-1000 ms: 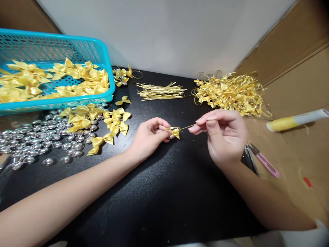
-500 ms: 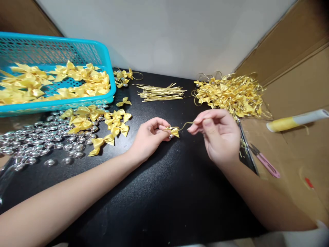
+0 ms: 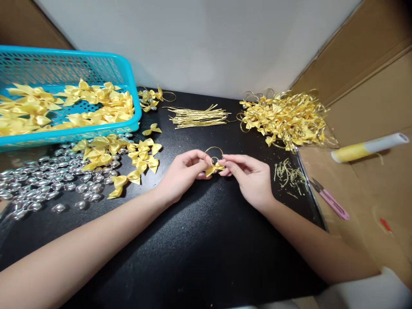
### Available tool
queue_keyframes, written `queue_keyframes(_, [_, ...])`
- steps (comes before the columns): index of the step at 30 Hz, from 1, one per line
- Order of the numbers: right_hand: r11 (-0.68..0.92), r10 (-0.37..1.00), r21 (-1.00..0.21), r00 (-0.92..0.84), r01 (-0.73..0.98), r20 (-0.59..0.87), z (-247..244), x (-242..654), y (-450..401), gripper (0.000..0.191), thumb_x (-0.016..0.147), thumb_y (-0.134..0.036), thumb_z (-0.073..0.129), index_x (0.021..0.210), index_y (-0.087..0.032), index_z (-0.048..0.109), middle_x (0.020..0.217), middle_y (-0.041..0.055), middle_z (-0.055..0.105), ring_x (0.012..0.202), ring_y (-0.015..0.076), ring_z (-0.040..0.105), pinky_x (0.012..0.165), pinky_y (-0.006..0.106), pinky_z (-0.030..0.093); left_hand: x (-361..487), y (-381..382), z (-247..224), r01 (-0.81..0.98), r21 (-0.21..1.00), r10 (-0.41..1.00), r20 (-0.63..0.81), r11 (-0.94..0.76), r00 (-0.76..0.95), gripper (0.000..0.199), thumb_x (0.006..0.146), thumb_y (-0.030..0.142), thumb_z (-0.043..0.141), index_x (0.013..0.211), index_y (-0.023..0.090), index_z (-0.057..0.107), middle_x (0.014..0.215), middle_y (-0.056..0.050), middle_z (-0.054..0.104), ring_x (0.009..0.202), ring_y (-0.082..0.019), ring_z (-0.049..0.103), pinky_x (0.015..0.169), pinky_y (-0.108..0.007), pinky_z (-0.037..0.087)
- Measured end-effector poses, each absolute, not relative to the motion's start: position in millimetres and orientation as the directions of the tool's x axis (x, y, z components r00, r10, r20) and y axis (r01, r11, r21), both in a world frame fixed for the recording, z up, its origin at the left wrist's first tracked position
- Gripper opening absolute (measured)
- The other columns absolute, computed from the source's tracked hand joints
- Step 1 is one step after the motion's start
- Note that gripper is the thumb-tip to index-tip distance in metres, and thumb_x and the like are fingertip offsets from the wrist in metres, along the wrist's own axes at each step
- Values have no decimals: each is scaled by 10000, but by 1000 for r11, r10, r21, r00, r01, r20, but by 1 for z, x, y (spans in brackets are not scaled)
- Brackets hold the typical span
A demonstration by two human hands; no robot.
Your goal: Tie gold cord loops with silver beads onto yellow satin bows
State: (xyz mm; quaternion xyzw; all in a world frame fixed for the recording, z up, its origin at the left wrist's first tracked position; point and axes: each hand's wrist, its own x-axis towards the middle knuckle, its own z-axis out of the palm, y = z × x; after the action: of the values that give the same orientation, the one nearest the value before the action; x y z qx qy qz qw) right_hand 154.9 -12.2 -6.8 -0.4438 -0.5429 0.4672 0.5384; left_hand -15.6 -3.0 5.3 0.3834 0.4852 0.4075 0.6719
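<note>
Between my two hands is a small yellow ribbon bow (image 3: 211,170) with a gold cord (image 3: 213,147) curved into a loop above it. My left hand (image 3: 186,174) is closed, pinching the bow's left side. With thumb and forefinger, my right hand (image 3: 249,175) pinches at the bow's right side, where the cord comes down. My fingertips hide the exact point where cord and bow meet. Beyond my hands lies a bundle of straight gold cords (image 3: 199,117). Loose yellow bows (image 3: 144,159) are scattered left of my left hand.
A turquoise basket (image 3: 133,92) of yellow bows stands at back left, with silver beads (image 3: 48,184) before it. Looped bows (image 3: 283,116) are heaped at back right. Cord scraps (image 3: 289,176) lie near pink-handled snips (image 3: 334,204). A yellow-white roll (image 3: 370,147) rests on cardboard at right.
My right hand has moved left and in to the bow, bringing the cord round into a loop. My left hand still holds the bow. The cord scraps at right have come into view.
</note>
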Motion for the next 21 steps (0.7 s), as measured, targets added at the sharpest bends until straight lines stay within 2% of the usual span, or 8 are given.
queue_keyframes(3, [213, 973, -977, 98, -21, 210, 3, 162, -5, 150, 777, -349, 757, 883, -244, 745, 736, -10, 747, 526, 105, 654, 543, 259, 598, -15, -4, 5, -191, 917, 933, -323, 350, 158, 169, 666, 237, 752, 760, 156, 637, 739, 20, 630, 699, -111, 617, 676, -254, 564])
queue_keyframes(5, [241, 961, -970, 153, -41, 232, 10, 167, -1, 155, 783, -376, 750, 863, -245, 729, 708, -22, 729, 503, 92, 628, 516, 241, 577, -14, -5, 4, -179, 930, 944, -300, 322, 138, 189, 668, 232, 756, 800, 159, 643, 733, 18, 630, 683, -108, 607, 632, -230, 553])
queue_keyframes(9, [281, 957, -958, 85, -48, 277, 18, 170, -6, 99, 841, -352, 694, 869, -259, 714, 649, -37, 696, 522, 96, 629, 523, 233, 562, -12, -7, 1, -153, 955, 964, -238, 255, 123, 199, 684, 234, 759, 776, 167, 597, 705, 22, 617, 633, -99, 577, 514, -175, 501])
queue_keyframes(12, [365, 929, -925, -104, 108, 355, 14, 163, -16, 45, 842, -251, 685, 847, -247, 729, 681, -22, 717, 538, 101, 636, 539, 239, 548, -12, -7, 1, -175, 957, 969, -212, 231, 124, 207, 692, 217, 746, 753, 179, 552, 707, 29, 624, 643, -103, 584, 528, -184, 521])
queue_keyframes(15, [459, 886, -832, -236, 313, 400, 5, 155, -23, 65, 813, -184, 691, 785, -215, 740, 684, -4, 722, 543, 107, 621, 545, 243, 522, -13, -6, 1, -181, 955, 968, -211, 234, 138, 183, 693, 206, 740, 729, 173, 564, 704, 28, 642, 640, -98, 597, 550, -181, 515])
queue_keyframes(18, [458, 889, -772, -207, 441, 409, -4, 152, -24, 98, 821, -155, 658, 783, -194, 739, 635, -9, 683, 545, 104, 590, 557, 241, 505, -14, -6, 2, -172, 952, 962, -230, 254, 149, 102, 688, 194, 732, 744, 155, 656, 711, 11, 679, 619, -90, 599, 583, -187, 503])
queue_keyframes(21, [458, 885, -746, -171, 484, 432, -8, 153, -23, 132, 837, -142, 616, 805, -188, 737, 621, -12, 650, 549, 103, 576, 573, 244, 507, -15, -6, 2, -153, 947, 954, -262, 284, 148, 81, 663, 167, 734, 740, 147, 716, 663, 8, 687, 580, -87, 585, 609, -205, 497])
